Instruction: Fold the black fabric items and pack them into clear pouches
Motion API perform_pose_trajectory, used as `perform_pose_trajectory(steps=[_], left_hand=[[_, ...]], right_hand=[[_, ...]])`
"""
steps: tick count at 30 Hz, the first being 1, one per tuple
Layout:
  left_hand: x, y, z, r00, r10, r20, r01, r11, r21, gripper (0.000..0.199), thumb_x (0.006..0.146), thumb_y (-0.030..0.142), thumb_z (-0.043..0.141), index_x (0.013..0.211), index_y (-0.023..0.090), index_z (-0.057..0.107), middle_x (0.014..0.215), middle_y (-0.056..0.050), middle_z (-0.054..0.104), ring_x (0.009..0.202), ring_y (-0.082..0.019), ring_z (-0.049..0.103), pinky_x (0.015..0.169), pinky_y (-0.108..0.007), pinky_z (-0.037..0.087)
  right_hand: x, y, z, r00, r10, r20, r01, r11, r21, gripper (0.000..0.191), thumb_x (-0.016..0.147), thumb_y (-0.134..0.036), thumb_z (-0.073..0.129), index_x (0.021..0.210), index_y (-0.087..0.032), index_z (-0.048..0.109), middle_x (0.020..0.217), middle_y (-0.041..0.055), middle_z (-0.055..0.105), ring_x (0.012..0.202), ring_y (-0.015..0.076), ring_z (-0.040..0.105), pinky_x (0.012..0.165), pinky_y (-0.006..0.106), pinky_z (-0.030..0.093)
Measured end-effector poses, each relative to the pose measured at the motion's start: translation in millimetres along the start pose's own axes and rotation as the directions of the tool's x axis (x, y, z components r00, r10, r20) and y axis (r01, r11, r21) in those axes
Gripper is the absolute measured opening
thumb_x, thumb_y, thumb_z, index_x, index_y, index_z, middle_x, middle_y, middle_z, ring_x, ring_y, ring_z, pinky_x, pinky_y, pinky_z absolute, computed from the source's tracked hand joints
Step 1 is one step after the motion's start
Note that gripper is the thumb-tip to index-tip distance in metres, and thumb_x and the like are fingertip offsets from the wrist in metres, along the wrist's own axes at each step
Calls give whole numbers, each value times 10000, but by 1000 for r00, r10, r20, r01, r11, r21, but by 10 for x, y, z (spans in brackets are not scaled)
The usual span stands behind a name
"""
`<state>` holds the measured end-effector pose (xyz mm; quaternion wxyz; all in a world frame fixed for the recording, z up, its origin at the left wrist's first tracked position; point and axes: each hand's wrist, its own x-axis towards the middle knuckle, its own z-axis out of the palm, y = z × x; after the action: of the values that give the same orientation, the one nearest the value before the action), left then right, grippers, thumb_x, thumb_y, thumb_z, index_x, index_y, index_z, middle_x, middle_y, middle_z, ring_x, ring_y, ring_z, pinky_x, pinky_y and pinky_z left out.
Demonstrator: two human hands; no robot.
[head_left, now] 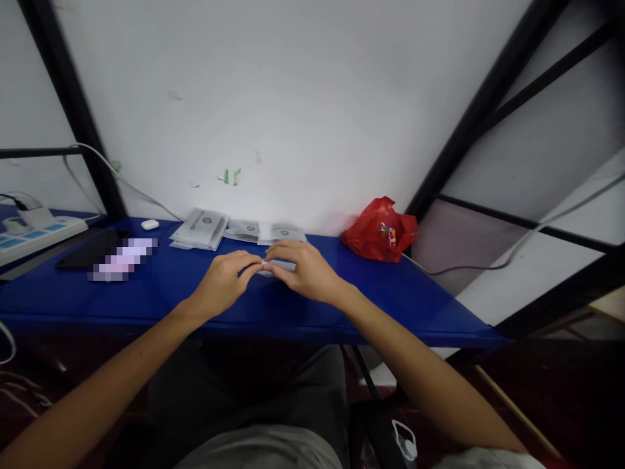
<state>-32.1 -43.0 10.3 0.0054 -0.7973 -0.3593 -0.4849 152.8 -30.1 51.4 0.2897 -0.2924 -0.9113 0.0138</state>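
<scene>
Over the blue table (pixel 322 319) my two hands meet, fingertips close together. Between the thumb and fingers of my left hand (pixel 229 277) is one end of a small whitish packet (pixel 288 266). My right hand (pixel 305 270) pinches the same packet from the other side, its fingers covering most of it. Just behind my hands lie several similar flat whitish packets with dark print: a stack (pixel 202 228) at left, one packet (pixel 243 229) in the middle, and another packet (pixel 282 232) partly behind my right fingers.
A red plastic bag (pixel 378 231) rests at the back right, near a black metal post. On the left are a white earbud case (pixel 150 224), a dark tablet (pixel 88 251), a pixelated phone-like item (pixel 122 260) and a power strip (pixel 43 234). A white wall stands behind.
</scene>
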Motion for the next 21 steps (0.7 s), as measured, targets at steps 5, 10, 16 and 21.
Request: perform_pose_trajectory(steps=[5, 10, 16, 21], left_hand=[[5, 40, -15, 999, -1, 50, 2, 1000, -27, 155, 872, 181, 533, 848, 189, 686, 834, -18, 721, 758, -137, 658, 740, -281, 533], [-3, 63, 22, 998, 26, 52, -29, 998, 57, 193, 883, 167, 488, 829, 185, 673, 845, -28, 715, 782, -153, 651, 749, -296, 522], [-27, 9, 2, 1000, 23, -8, -22, 989, 146, 182, 883, 175, 474, 815, 185, 642, 778, -18, 679, 740, -153, 621, 725, -291, 496], [-41, -134, -131, 993, -84, -77, 92, 990, 106, 125, 868, 178, 503, 805, 197, 610, 757, 0, 653, 700, -133, 589, 682, -263, 482]], right_hand=[[-21, -3, -39, 1000, -18, 14, 18, 1000, 4, 114, 874, -248, 532, 897, -202, 634, 969, 34, 655, 931, 156, 581, 829, 310, 439], [-22, -14, -50, 997, -64, 47, 64, 998, 1, 104, 873, -222, 513, 871, -195, 614, 953, 36, 642, 884, 149, 576, 795, 300, 438], [-117, 85, -39, 998, -47, 42, 51, 994, -95, 122, 874, -214, 498, 874, -194, 618, 993, 49, 644, 899, 163, 579, 785, 304, 435], [-260, 231, -115, 999, 8, 45, 1, 978, -210, 140, 871, -203, 502, 879, -183, 641, 1008, 57, 646, 906, 172, 583, 788, 312, 432]])
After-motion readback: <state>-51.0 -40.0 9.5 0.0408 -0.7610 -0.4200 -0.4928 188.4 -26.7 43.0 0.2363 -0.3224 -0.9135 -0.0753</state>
